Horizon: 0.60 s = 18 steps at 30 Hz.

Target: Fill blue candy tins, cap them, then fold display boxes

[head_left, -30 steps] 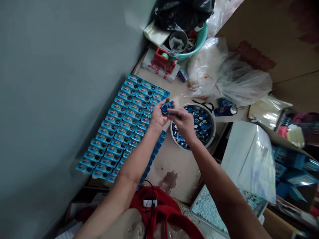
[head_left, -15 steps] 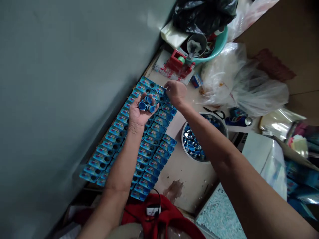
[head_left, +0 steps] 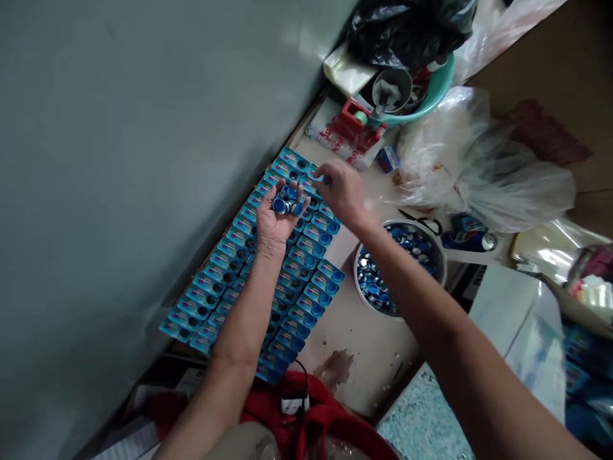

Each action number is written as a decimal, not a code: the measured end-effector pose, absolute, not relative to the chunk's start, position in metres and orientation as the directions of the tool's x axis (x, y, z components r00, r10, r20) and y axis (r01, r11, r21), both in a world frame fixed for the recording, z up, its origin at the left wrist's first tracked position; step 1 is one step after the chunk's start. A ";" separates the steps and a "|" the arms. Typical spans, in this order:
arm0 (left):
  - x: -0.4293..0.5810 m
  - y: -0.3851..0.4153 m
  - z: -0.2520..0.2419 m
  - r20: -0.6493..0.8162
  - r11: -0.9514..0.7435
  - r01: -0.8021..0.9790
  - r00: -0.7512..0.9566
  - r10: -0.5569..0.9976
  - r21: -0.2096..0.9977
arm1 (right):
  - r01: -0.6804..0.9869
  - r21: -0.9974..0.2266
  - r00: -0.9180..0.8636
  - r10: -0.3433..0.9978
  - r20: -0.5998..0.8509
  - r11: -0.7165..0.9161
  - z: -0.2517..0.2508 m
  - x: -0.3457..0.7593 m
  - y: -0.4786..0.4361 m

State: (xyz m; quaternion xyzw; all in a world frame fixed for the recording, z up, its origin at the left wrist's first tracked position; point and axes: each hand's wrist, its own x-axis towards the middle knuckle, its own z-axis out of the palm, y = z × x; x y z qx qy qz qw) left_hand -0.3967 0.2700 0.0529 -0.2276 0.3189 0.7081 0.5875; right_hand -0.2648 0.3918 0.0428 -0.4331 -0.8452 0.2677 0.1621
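**Blue caps [head_left: 286, 204] held above rows of cards [head_left: 223, 260]**

Left hand [head_left: 274, 223]: palm up, fingers curled round several caps. Right hand [head_left: 341, 186]: thumb and forefinger drawn close at the upper cards; blurred, so whether they grip anything cannot be told.

Cards lie in close, slanting columns on the desk [head_left: 366, 348]. The column nearest the wall [head_left: 143, 160] shows dark rounds; the outer column shows blue ones. Card print is too small to read.

More caps fill the bowl [head_left: 440, 252], right of the cards. Scissors [head_left: 419, 220] lie at its far rim.

Other writing: red lettering on a white packet [head_left: 318, 128] under the red tape dispenser [head_left: 350, 121], illegible; white lettering on a blue can [head_left: 462, 241], unconfirmed.
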 end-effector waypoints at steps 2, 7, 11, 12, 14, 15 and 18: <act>-0.394 0.271 0.057 -0.708 -0.117 -0.974 -0.222 0.671 0.195 | 0.544 -0.655 -0.649 0.758 0.066 0.524 0.053 -0.261 0.351; -0.387 0.273 0.062 -0.750 -0.104 -0.980 -0.199 0.631 0.172 | 0.517 -0.714 -0.611 0.788 0.078 0.471 0.047 -0.256 0.310; -0.387 0.269 0.061 -0.760 -0.126 -0.984 -0.178 0.625 0.126 | 0.533 -0.763 -0.507 0.860 0.057 0.365 0.043 -0.256 0.318; -0.387 0.268 0.060 -0.759 -0.134 -0.984 -0.175 0.627 0.116 | 0.532 -0.776 -0.483 0.874 0.049 0.338 0.044 -0.255 0.321; -0.388 0.265 0.059 -0.751 -0.144 -0.985 -0.165 0.639 0.095 | 0.525 -0.798 -0.444 0.895 0.042 0.298 0.047 -0.250 0.327; -0.388 0.265 0.059 -0.745 -0.151 -0.985 -0.162 0.647 0.083 | 0.523 -0.805 -0.426 0.904 0.037 0.279 0.048 -0.247 0.330; -0.391 0.265 0.061 -0.728 -0.181 -0.981 -0.174 0.664 0.069 | 0.565 -0.808 -0.332 0.942 -0.040 0.165 0.047 -0.235 0.348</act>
